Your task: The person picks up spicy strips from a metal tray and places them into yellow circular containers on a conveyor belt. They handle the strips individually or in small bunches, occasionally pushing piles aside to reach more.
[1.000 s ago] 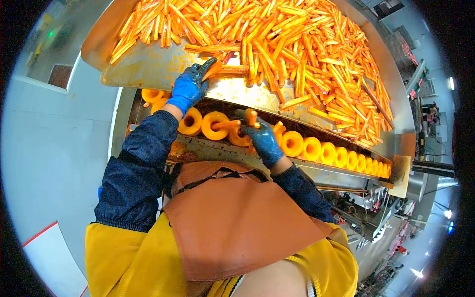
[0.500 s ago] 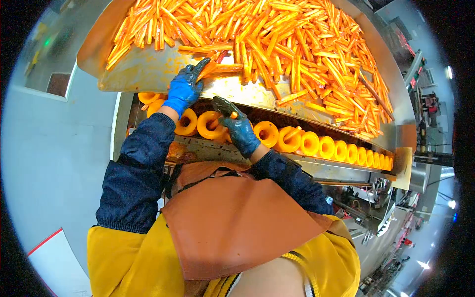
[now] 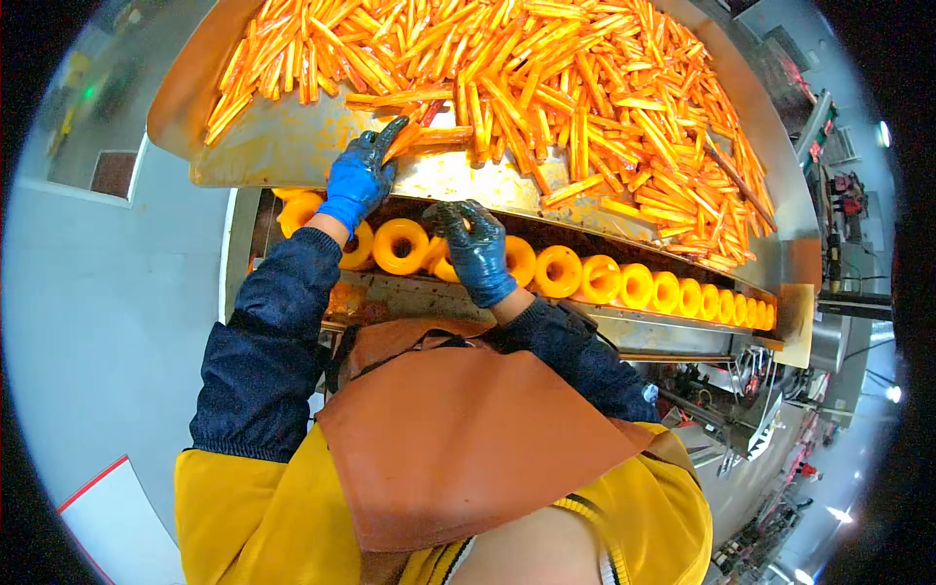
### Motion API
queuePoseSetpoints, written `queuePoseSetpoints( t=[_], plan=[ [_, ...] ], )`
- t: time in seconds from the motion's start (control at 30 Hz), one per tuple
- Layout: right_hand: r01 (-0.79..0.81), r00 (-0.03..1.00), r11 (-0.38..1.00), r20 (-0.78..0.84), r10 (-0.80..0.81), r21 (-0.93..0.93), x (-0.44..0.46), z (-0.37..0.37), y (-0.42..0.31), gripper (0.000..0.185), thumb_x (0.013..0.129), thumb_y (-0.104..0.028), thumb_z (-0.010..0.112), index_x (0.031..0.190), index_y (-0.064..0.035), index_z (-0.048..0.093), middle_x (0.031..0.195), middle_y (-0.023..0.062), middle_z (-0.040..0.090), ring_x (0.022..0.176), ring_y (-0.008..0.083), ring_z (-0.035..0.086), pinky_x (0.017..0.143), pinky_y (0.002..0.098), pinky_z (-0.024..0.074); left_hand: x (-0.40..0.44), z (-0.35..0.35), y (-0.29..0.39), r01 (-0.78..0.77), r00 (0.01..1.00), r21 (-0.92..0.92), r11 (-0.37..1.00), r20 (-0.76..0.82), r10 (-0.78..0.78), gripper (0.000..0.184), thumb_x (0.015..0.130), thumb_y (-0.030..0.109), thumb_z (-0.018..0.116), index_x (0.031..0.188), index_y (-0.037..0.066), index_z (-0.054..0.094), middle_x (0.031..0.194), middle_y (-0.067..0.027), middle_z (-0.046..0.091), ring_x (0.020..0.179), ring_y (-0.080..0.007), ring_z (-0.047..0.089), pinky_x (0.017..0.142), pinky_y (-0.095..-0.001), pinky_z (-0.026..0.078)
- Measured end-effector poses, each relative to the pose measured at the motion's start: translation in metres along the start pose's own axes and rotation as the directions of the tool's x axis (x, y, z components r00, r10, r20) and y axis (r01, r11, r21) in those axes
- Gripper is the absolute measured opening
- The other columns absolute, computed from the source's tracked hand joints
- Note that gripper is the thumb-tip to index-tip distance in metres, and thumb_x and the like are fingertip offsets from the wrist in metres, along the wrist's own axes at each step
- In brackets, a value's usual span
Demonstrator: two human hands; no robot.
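My left hand point(image 3: 359, 177), in a blue glove with dark, wet fingertips, is closed on a few orange sticks point(image 3: 402, 142) at the near edge of the metal tray point(image 3: 292, 146). Above a row of orange funnel-shaped cups point(image 3: 401, 246) is my right hand point(image 3: 476, 252), its glove smeared dark. Its fingers are curled, and a small pale-orange bit of a stick shows between them; the rest is hidden. The right hand covers part of the cups behind it.
A large pile of orange sticks point(image 3: 585, 97) spreads over the tray, reaching its right side. The cup row point(image 3: 637, 286) runs along a metal rail to the right, next to a panel point(image 3: 798, 322). Machinery point(image 3: 731, 390) stands at the lower right.
The cups have shifted slightly left, and a stick that poked out of one cup no longer shows. My right hand has moved a little; my left stays at the sticks.
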State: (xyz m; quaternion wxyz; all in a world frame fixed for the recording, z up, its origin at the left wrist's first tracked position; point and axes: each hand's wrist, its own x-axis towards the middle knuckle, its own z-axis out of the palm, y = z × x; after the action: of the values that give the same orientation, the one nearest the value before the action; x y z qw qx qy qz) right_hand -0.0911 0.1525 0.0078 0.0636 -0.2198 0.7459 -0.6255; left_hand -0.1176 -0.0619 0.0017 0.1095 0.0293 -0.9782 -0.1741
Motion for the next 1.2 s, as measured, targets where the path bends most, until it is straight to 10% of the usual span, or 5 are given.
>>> queuePoseSetpoints(
  t=[0.37,0.43,0.93,1.1,1.2],
  plan=[
    [-0.036,0.999,0.819,-0.004,0.041,-0.573,0.028,-0.112,-0.021,0.031,0.073,-0.008,0.065,0.104,-0.0132,0.065,0.107,0.0106,0.062,0.094,0.0306,0.06,0.082,0.0364,0.0494,-0.002,-0.002,0.002,-0.012,0.999,-0.008,1.0,-0.032,0.012,0.069,0.076,0.015,0.06,0.138,0.029,0.034,0.109,-0.0222,0.055,0.098,-0.0409,0.053,0.086,-0.0465,0.045],
    [0.073,0.978,0.362,0.138,0.159,-0.929,0.04,-0.164,-0.001,0.028,0.07,-0.009,0.067,0.098,-0.0118,0.065,0.1,0.0117,0.062,0.09,0.0314,0.06,0.078,0.0386,0.0495,-0.002,-0.006,0.004,-0.004,1.0,-0.026,1.0,-0.008,0.003,0.069,0.076,0.014,0.06,0.138,0.03,0.034,0.108,-0.0226,0.055,0.098,-0.0412,0.053,0.086,-0.0468,0.045],
    [-0.269,0.878,0.313,-0.098,0.469,-0.911,0.139,-0.183,0.036,0.052,0.07,-0.049,0.067,0.092,-0.0028,0.067,0.095,0.0198,0.065,0.091,0.0358,0.062,0.08,0.0427,0.0488,-0.001,-0.003,0.002,-0.039,0.998,-0.026,0.999,-0.043,0.038,0.067,0.078,0.015,0.06,0.138,0.03,0.034,0.107,-0.0204,0.056,0.096,-0.0385,0.055,0.084,-0.0454,0.047],
    [0.316,0.946,0.83,0.092,-0.31,-0.46,0.086,-0.191,0.049,0.03,0.081,-0.028,0.062,0.097,-0.0026,0.065,0.084,0.009,0.067,0.075,0.0189,0.062,0.064,0.0345,0.0493,-0.002,-0.003,0.003,-0.026,0.998,-0.007,1.0,-0.055,0.025,0.064,0.078,0.014,0.059,0.137,0.027,0.037,0.106,-0.0198,0.056,0.096,-0.0385,0.054,0.084,-0.0462,0.046],
    [-0.334,0.932,0.872,-0.009,0.361,0.358,0.027,-0.125,-0.023,0.021,0.084,-0.021,0.061,0.097,-0.0053,0.064,0.085,0.0055,0.064,0.076,0.0137,0.061,0.063,0.0269,0.0482,-0.001,-0.003,0.002,0.002,1.0,-0.013,1.0,0.009,-0.002,0.064,0.078,0.015,0.06,0.137,0.027,0.037,0.108,-0.0203,0.056,0.097,-0.0387,0.054,0.085,-0.0461,0.046]
  ],
)
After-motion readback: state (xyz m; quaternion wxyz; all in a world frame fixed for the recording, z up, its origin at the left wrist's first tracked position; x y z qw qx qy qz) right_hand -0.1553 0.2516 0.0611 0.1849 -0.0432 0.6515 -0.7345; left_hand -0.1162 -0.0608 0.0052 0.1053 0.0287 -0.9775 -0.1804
